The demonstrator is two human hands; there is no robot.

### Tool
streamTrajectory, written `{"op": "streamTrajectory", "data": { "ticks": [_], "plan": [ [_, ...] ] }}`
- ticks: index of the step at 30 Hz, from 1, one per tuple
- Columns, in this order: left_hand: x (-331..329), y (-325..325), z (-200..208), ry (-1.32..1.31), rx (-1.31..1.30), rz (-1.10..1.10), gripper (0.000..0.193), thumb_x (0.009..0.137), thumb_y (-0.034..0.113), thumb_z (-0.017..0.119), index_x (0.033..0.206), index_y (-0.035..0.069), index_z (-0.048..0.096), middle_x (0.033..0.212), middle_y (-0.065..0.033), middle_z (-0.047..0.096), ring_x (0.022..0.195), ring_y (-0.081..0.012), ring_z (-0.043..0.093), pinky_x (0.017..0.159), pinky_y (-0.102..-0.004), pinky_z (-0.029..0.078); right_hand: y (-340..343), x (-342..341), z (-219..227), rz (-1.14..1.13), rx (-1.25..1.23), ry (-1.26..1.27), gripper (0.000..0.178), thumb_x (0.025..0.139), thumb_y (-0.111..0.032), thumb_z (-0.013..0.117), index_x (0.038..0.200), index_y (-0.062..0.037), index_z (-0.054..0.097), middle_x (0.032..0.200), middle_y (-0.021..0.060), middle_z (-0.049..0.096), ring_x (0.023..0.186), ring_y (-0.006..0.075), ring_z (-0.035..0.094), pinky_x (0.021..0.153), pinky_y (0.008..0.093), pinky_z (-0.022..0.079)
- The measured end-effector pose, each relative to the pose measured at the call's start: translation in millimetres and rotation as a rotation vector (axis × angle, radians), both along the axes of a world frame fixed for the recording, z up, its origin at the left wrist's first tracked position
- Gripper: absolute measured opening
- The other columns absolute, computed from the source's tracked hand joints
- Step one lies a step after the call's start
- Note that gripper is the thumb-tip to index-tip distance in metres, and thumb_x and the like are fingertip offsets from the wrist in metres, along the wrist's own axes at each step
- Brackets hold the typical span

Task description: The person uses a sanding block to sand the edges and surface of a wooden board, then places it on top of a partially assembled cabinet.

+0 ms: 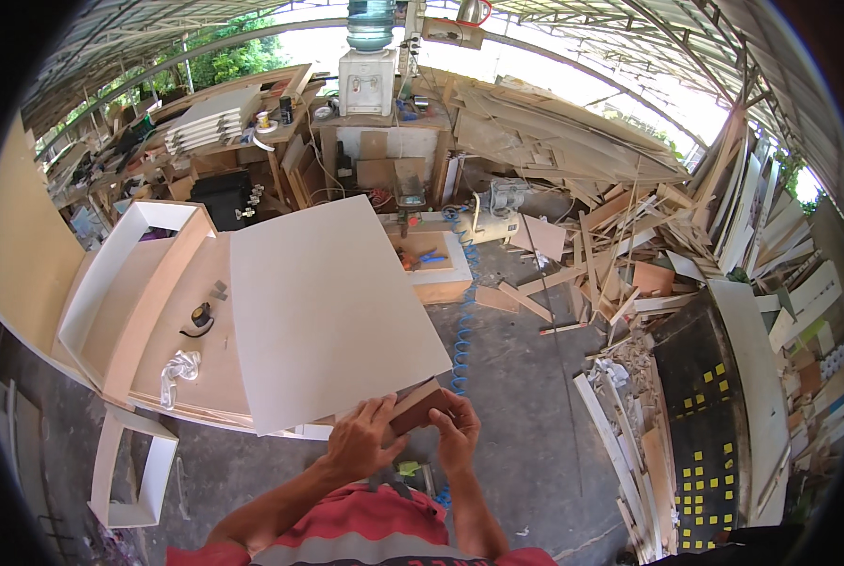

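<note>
Near the front edge of the large pale panel [332,302], a short brown wooden board piece [416,409] is held between my two hands. My left hand [365,437] grips its left end, with the fingers over the top and the thumb along the near side. My right hand [457,429] is closed around its right end. The panel rests tilted on a wooden worktable [200,330], and its near corner lies close to the piece. Whether the piece touches the panel, I cannot tell.
On the worktable are a tape measure [198,319], a crumpled white cloth [178,370] and a long box frame [153,292]. A small white frame [134,472] stands at lower left. A coiled blue hose [461,340] hangs beyond the panel. Scrap wood [620,245] piles up at right.
</note>
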State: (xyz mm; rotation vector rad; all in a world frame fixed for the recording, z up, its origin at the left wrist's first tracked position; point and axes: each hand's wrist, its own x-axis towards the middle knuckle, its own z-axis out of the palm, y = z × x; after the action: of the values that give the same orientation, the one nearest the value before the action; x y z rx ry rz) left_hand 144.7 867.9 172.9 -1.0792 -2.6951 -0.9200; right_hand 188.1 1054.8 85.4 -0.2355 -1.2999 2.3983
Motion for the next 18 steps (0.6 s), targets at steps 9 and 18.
{"op": "streamTrajectory", "data": {
  "ticks": [9, 18],
  "plan": [
    [14, 21, -18, -0.025, 0.008, 0.109, 0.074, 0.081, 0.025, 0.08, 0.139, -0.009, 0.049, 0.117, -0.0206, 0.061, 0.11, -0.0378, 0.062, 0.089, -0.0447, 0.054, -48, 3, -2, -0.178, -0.163, -0.171, 0.036, 0.1, -0.011, 0.064, 0.132, 0.0003, 0.054, 0.117, 0.0095, 0.067, 0.1, 0.0171, 0.067, 0.085, 0.031, 0.054],
    [26, 23, -18, -0.399, 0.303, 0.046, 0.06, 0.086, 0.023, 0.076, 0.131, -0.01, 0.056, 0.114, -0.024, 0.064, 0.105, -0.0357, 0.065, 0.089, -0.0392, 0.054, -25, 8, -3, -0.066, -0.104, -0.147, 0.033, 0.098, -0.01, 0.066, 0.128, 0.0013, 0.058, 0.118, 0.0069, 0.067, 0.102, 0.0138, 0.065, 0.092, 0.0298, 0.052]
  ]
}}
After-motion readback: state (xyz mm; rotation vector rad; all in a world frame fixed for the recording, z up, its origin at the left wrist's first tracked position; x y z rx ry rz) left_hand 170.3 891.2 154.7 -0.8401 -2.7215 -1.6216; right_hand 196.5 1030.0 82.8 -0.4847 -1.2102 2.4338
